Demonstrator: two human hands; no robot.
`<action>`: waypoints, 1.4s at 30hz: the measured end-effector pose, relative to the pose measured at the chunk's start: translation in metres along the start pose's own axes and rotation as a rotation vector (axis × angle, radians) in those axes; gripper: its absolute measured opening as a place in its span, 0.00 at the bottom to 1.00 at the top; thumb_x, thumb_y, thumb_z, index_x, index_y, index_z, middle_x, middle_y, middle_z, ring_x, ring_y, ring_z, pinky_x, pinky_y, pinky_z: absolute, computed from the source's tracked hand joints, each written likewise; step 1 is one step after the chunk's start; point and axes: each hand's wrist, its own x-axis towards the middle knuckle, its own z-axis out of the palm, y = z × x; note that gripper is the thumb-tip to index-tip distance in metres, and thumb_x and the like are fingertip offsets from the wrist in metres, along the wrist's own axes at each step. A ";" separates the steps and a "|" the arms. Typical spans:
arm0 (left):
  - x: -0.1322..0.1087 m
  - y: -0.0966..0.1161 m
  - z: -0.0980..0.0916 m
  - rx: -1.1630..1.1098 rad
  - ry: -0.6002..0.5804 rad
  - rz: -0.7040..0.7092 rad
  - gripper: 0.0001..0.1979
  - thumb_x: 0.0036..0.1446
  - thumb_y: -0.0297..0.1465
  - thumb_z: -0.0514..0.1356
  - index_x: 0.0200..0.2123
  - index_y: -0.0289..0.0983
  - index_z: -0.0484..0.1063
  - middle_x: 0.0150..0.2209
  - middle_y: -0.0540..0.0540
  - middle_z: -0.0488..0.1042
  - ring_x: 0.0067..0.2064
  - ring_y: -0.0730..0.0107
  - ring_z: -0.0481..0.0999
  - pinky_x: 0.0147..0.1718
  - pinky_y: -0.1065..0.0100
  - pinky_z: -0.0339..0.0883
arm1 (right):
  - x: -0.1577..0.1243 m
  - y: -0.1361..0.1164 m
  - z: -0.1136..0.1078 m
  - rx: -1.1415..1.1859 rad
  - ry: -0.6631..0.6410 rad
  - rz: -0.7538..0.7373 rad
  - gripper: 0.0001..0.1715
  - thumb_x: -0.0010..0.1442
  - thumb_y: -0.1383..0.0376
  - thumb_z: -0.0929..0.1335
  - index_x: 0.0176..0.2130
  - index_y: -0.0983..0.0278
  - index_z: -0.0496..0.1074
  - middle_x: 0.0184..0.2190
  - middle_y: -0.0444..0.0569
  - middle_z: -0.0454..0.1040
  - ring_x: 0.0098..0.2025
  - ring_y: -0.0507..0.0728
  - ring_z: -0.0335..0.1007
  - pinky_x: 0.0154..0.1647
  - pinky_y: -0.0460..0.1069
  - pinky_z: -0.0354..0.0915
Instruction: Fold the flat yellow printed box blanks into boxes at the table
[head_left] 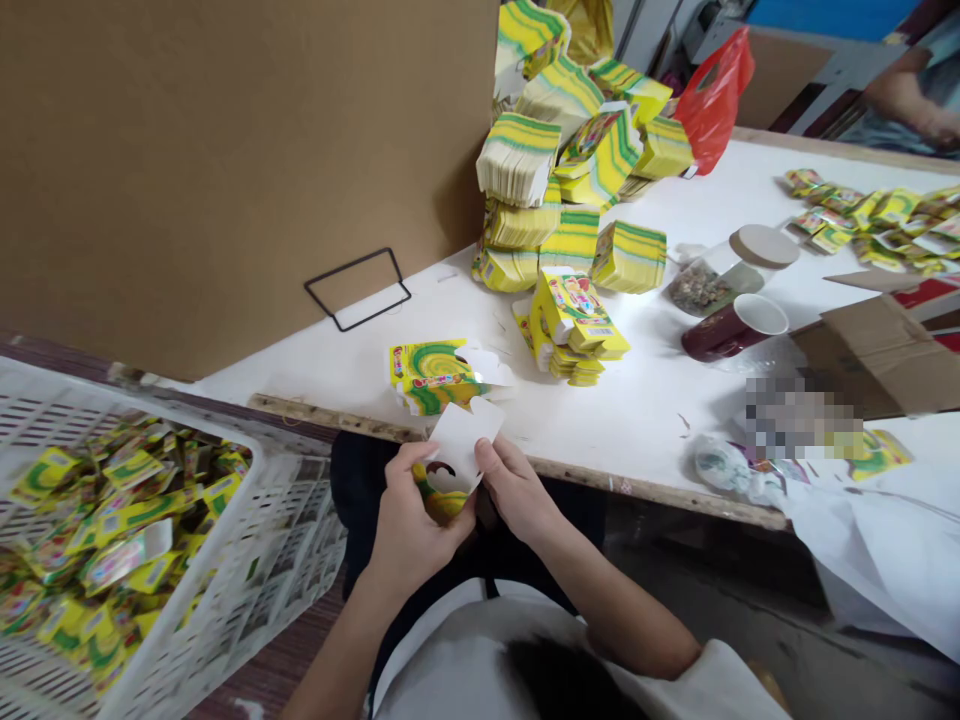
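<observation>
Both hands meet at the table's front edge around a small yellow carton (459, 440) with its white inner flap raised. My left hand (416, 505) wraps round the carton's left side and lower part. Pressed against the right edge of the flap are the thumb and fingers of my right hand (517, 490). Just beyond them, a yellow and green carton (436, 372) lies on the table with its white flaps open to the right. Farther right, several flat cartons (577, 310) rest in a small pile.
Bundled carton blanks (566, 150) are stacked behind, beside a large cardboard box (240, 170). A white basket (255, 500) of filled cartons stands at left. On the right are a jar (731, 270), a maroon mug (724, 332) and a brown box (885, 350). Another person's arm shows at top right.
</observation>
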 end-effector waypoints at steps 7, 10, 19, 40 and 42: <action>-0.002 0.003 0.000 -0.010 -0.115 -0.011 0.28 0.51 0.31 0.66 0.52 0.43 0.57 0.44 0.46 0.72 0.38 0.66 0.78 0.33 0.68 0.73 | -0.002 -0.006 0.002 -0.052 -0.077 -0.046 0.34 0.64 0.42 0.66 0.57 0.61 0.74 0.51 0.52 0.78 0.55 0.61 0.74 0.60 0.55 0.68; 0.000 0.004 -0.001 -0.014 -0.195 -0.098 0.27 0.49 0.30 0.65 0.50 0.43 0.57 0.41 0.46 0.73 0.36 0.64 0.79 0.31 0.67 0.73 | -0.003 -0.012 0.001 -0.226 -0.139 -0.126 0.34 0.67 0.49 0.66 0.65 0.60 0.66 0.59 0.54 0.74 0.61 0.61 0.70 0.65 0.56 0.64; 0.004 -0.015 0.003 -0.033 -0.123 -0.115 0.34 0.50 0.30 0.65 0.60 0.41 0.59 0.57 0.34 0.65 0.52 0.52 0.76 0.47 0.55 0.75 | -0.010 -0.009 -0.005 -0.790 -0.274 -0.471 0.38 0.70 0.72 0.57 0.74 0.55 0.47 0.72 0.56 0.56 0.74 0.59 0.50 0.71 0.58 0.58; 0.015 0.003 -0.033 0.209 -0.248 -0.016 0.26 0.53 0.34 0.69 0.54 0.38 0.67 0.50 0.42 0.78 0.50 0.58 0.79 0.51 0.61 0.74 | 0.003 -0.013 -0.026 -0.651 -0.366 -0.491 0.48 0.66 0.50 0.67 0.73 0.59 0.42 0.72 0.61 0.51 0.74 0.65 0.48 0.73 0.63 0.51; 0.009 -0.004 -0.031 0.184 -0.235 -0.070 0.27 0.54 0.37 0.69 0.55 0.38 0.67 0.50 0.42 0.78 0.50 0.57 0.79 0.51 0.60 0.74 | 0.002 -0.004 -0.020 -0.620 -0.327 -0.479 0.42 0.70 0.53 0.64 0.73 0.58 0.43 0.72 0.59 0.53 0.73 0.63 0.50 0.73 0.61 0.52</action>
